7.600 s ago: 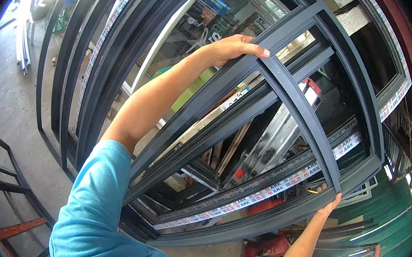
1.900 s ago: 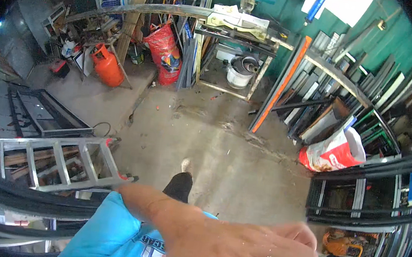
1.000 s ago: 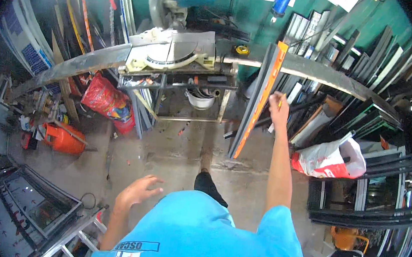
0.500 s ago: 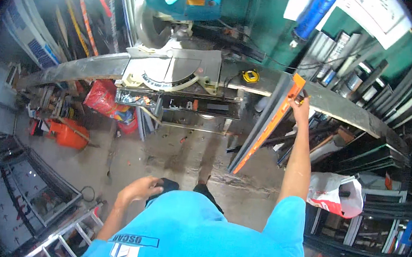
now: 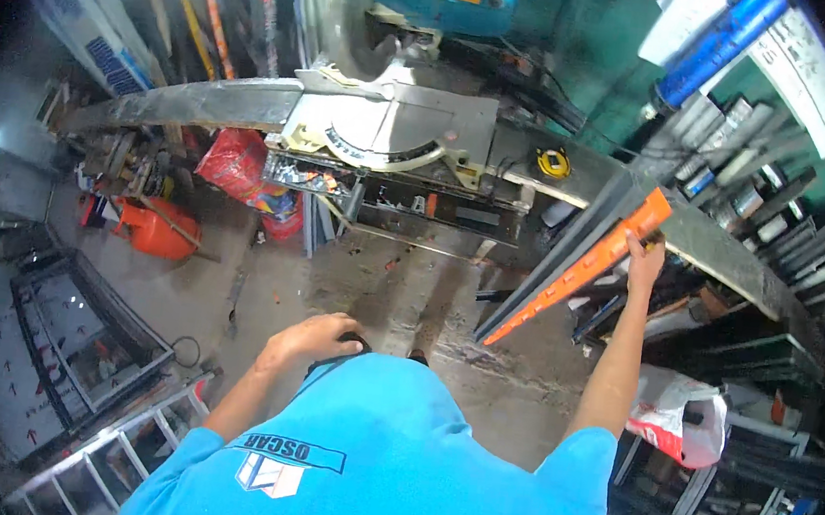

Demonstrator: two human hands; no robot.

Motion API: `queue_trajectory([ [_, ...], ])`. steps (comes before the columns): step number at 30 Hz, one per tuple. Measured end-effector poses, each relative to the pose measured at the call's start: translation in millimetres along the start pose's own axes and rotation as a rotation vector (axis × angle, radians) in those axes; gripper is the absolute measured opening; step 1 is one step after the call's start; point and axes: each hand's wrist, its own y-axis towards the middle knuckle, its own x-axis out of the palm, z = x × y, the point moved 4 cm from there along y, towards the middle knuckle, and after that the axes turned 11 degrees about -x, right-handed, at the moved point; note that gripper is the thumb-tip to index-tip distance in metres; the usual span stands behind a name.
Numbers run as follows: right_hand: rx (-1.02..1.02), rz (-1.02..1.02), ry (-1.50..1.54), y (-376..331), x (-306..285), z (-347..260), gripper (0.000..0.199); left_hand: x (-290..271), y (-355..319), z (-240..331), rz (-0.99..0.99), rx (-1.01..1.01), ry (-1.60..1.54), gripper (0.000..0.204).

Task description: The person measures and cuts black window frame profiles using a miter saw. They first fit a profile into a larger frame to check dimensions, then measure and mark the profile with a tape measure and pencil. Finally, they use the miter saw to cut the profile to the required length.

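Right fingers [image 5: 638, 245], orange strip [image 5: 580, 273] alongside, near top

Beyond our left hand [image 5: 319, 334] we see a long worktop [image 5: 207, 103] carrying a mitre saw [image 5: 408, 128] and, nearer our right hand [image 5: 644, 262], a yellow tape measure [image 5: 552, 163]; leftward, an orange cylinder [image 5: 162, 229] is on the floor [image 5: 274, 283].

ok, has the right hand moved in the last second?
Yes. Against the bench, the right hand has moved up in the picture: clearly below the bench's front edge then, right beside it now.
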Motion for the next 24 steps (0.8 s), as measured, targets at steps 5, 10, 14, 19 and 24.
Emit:
queue_trajectory([
  [5, 0.091, 0.045, -0.246, -8.0, -26.6, 43.6, 0.060, -0.8, 1.2, 3.3, -0.026, 0.029, -0.032, 0.046],
  [10, 0.146, 0.078, 0.032, -30.9, -27.8, 6.0, 0.060, 2.5, 5.9, -10.5, -0.026, -0.007, -0.051, 0.046],
  [14, -0.015, 0.037, 0.205, -47.1, -27.7, -16.5, 0.062, 3.3, 10.3, -19.1, 0.011, 0.001, -0.045, 0.047],
  [19, -0.039, 0.049, 0.140, -70.8, -29.5, -49.6, 0.061, -8.1, 16.1, -1.2, 0.025, 0.106, 0.051, 0.050],
  [24, -0.172, 0.083, 0.056, -80.4, -6.9, -181.1, 0.064, -7.6, 29.0, 54.2, -0.084, 0.372, -0.193, 0.074],
])
